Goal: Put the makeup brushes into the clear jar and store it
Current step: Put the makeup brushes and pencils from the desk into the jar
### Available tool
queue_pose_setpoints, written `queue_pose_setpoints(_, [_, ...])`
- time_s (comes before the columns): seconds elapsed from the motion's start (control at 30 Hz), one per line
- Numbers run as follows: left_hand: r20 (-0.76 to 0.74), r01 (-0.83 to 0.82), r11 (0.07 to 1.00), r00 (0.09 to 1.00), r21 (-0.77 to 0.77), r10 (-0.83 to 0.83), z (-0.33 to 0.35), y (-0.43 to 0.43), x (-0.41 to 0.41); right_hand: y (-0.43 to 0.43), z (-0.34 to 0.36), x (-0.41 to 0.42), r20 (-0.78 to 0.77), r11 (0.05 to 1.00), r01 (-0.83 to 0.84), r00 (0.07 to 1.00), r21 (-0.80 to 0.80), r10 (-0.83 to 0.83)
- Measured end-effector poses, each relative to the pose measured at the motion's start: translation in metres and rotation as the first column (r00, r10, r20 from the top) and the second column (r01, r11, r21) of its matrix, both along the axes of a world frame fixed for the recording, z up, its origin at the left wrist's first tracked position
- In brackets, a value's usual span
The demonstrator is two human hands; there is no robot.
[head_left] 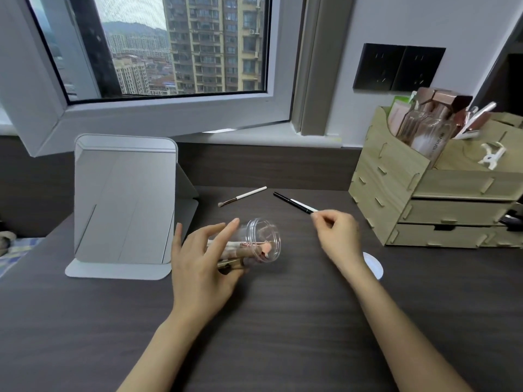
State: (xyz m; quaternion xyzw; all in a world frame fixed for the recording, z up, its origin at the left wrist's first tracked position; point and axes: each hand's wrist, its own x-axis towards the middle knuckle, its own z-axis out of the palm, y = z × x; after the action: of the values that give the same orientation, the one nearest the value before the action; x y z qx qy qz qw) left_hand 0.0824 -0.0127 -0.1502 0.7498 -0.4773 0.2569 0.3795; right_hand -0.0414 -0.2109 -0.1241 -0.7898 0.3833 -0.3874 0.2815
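- Left hand (202, 267) cradles the clear plastic jar (261, 240) tilted, mouth toward the right, so brushes slide in.
- Right hand (338, 232) pinches the black-and-white slim brush (294, 203), poised to insert it.
- White-handled brush (243, 196) waits on the dark desk (283, 321).

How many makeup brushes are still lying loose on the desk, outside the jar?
2. A white-handled brush lies near the mirror; a black-and-white one lies beside it, its end at the right hand. Others are already in the jar held by the left hand.
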Motion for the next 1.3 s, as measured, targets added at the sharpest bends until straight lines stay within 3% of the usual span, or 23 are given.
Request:
queue_pose_setpoints(0.07, [0.003,0.000,1.000,1.000,0.001,0.000,0.000,0.000,-0.001,-0.028,-0.013,0.009,-0.266,0.985,0.130,0.951,-0.113,-0.156])
queue_pose_setpoints(0.17, [0.011,-0.002,1.000,1.000,0.001,0.002,-0.001,0.000,-0.001,-0.053,-0.024,0.028,-0.492,0.981,0.093,0.854,-0.168,-0.166])
queue_pose_setpoints(0.53, [0.008,-0.006,1.000,1.000,-0.006,0.006,-0.002,-0.003,-0.001,-0.067,-0.027,0.049,-0.670,0.968,0.032,0.715,-0.251,-0.197])
queue_pose_setpoints(0.57, [0.006,-0.012,1.000,1.000,-0.007,0.012,-0.002,-0.003,-0.001,-0.064,-0.027,0.047,-0.658,0.970,0.035,0.729,-0.240,-0.189])
queue_pose_setpoints(0.63, [-0.004,-0.021,1.000,1.000,-0.011,0.021,-0.002,-0.002,-0.001,-0.058,-0.023,0.038,-0.522,0.986,0.084,0.840,-0.146,-0.149])
queue_pose_setpoints(0.73, [-0.024,-0.047,0.999,0.999,-0.017,0.046,-0.002,-0.002,0.001,-0.039,-0.004,0.008,-0.066,0.992,-0.006,0.998,0.128,0.015])
queue_pose_setpoints(0.83, [-0.058,-0.065,0.997,0.996,-0.033,0.063,-0.001,0.000,0.001,-0.012,0.024,-0.037,0.389,0.926,-0.234,0.915,0.295,0.107])
queue_pose_setpoints(0.9, [-0.065,-0.074,0.996,0.995,-0.050,0.071,0.001,0.000,0.000,0.004,0.040,-0.066,0.524,0.884,-0.349,0.839,0.311,0.147])
queue_pose_setpoints(1.0, [-0.059,-0.080,0.995,0.995,-0.058,0.077,0.000,-0.001,0.000,0.022,0.053,-0.087,0.548,0.857,-0.427,0.808,0.287,0.218])
queue_pose_setpoints(1.13, [-0.047,-0.054,0.997,0.998,-0.051,0.052,-0.001,-0.001,-0.002,0.040,0.049,-0.074,0.397,0.912,-0.372,0.873,0.172,0.281])
queue_pose_setpoints(1.3, [-0.001,-0.002,1.000,1.000,-0.021,0.002,-0.001,-0.002,-0.005,0.067,0.036,-0.033,0.288,0.929,-0.369,0.891,0.012,0.350])
